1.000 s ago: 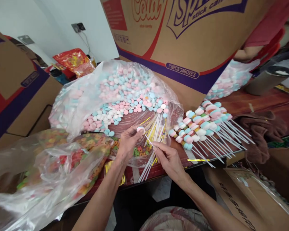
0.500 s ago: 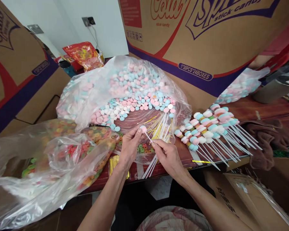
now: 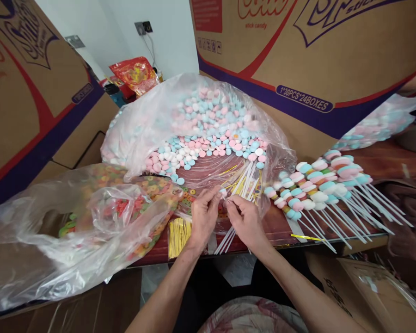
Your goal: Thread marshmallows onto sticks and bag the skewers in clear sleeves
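Note:
My left hand [image 3: 205, 216] is closed in a pinch on a small pale marshmallow [image 3: 223, 191], mostly covered by the fingers. My right hand [image 3: 244, 221] pinches close against it; the white stick at its fingertips is now largely hidden. Beneath and behind my hands lie loose white sticks [image 3: 226, 240] and gold twist ties. A large clear bag [image 3: 138, 125] spills pink, blue and white marshmallows [image 3: 197, 150] just beyond. To the right, finished-looking marshmallow skewers [image 3: 321, 185] lie in a stacked row, their sticks pointing toward me.
A clear bag of colourful ring gummies [image 3: 125, 222] lies at left. Beside it is a pack of gold twist ties [image 3: 179, 237]. Big cardboard boxes [image 3: 263, 64] stand behind and at left. A brown cloth [image 3: 402, 217] lies at right, and a red packet [image 3: 135, 74] at the back.
My hands have drawn closer together, hiding the stick that showed between them. The view has shifted, so the surroundings sit further right.

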A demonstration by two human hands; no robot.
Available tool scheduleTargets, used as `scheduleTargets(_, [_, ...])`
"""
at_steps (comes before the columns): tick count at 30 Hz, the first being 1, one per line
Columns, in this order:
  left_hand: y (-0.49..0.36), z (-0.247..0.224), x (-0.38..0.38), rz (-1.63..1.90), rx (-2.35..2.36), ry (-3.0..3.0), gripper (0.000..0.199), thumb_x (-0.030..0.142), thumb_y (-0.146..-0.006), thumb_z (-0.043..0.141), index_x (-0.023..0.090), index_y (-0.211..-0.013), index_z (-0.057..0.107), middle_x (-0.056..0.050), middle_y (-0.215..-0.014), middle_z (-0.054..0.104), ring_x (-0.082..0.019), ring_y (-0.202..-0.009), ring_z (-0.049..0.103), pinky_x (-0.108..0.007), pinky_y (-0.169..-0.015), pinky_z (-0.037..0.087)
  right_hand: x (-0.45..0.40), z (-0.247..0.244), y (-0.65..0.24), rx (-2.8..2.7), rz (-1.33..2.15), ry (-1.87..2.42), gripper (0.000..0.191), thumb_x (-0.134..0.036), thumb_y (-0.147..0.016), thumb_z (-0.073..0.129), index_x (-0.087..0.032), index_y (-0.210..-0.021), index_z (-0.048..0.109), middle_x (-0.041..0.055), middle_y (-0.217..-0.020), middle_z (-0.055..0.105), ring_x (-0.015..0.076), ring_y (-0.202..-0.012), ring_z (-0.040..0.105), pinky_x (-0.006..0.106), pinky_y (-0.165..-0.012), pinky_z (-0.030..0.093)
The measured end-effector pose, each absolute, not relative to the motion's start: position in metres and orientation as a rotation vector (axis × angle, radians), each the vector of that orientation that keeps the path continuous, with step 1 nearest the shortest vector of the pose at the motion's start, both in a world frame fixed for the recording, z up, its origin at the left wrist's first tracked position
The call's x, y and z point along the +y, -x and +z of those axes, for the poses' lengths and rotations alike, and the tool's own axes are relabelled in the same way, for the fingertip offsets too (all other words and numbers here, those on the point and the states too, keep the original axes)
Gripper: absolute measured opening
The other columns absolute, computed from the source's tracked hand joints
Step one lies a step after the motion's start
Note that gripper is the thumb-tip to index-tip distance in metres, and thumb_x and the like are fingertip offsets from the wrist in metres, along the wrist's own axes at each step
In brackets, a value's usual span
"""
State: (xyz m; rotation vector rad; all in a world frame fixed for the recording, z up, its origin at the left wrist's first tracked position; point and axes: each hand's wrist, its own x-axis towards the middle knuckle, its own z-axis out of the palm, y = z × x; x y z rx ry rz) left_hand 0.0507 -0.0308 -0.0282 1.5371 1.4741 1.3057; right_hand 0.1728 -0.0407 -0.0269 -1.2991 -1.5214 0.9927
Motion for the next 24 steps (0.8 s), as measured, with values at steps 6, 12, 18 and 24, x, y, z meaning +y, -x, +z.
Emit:
scheduleTargets(6, [-0.012,-0.007,-0.018,1.07,1.6,-1.827,0.031,0.027,-0.094,0.053,0.02,-0.119,0.071,-0.008,-0.111,0.073,-0.021,-0.101,0.067,-0.033,-0.09,0.052,-0.028,-0.03,-0.178,-1.562,1.033,1.292,0.032,-0.036,-0.094,0.047,-0.021,-0.066,0.048,-0.0045,-0.056,0.043,0.0117,-0.056,0.04,0.024,-0.054,0.031])
scheduleTargets(12, [0.044,0.016,0.016,0.422,1.955,-2.303,0.024,0.011,-0.086,0.057,0.019,-0.097,0.076,-0.01,-0.089,0.068,-0.027,-0.092,0.06,-0.04,-0.084,0.046,-0.044,-0.031,-0.189,-1.68,0.893,1.364,0.025,-0.032,-0.096,0.047,-0.02,-0.075,0.057,-0.0041,-0.056,0.048,0.0122,-0.053,0.044,0.024,-0.054,0.033])
scheduleTargets(18, [0.039,0.009,0.014,-0.06,1.765,-2.541,0.025,0.011,-0.086,0.057,0.021,-0.103,0.072,-0.009,-0.095,0.066,-0.026,-0.091,0.059,-0.036,-0.078,0.044,-0.053,-0.043,-0.186,-1.803,0.73,1.342,0.026,-0.029,-0.099,0.041,-0.018,-0.092,0.063,0.0028,-0.073,0.065,0.0156,-0.065,0.06,0.025,-0.065,0.042])
scheduleTargets(24, [0.034,0.005,0.008,0.021,1.802,-2.485,0.025,0.015,-0.092,0.045,0.02,-0.096,0.069,-0.007,-0.091,0.064,-0.02,-0.073,0.058,-0.032,-0.065,0.041,-0.053,-0.045,-0.186,-1.836,0.674,1.344,0.027,-0.028,-0.1,0.041,-0.017,-0.091,0.064,0.0045,-0.074,0.067,0.0171,-0.065,0.063,0.026,-0.065,0.044])
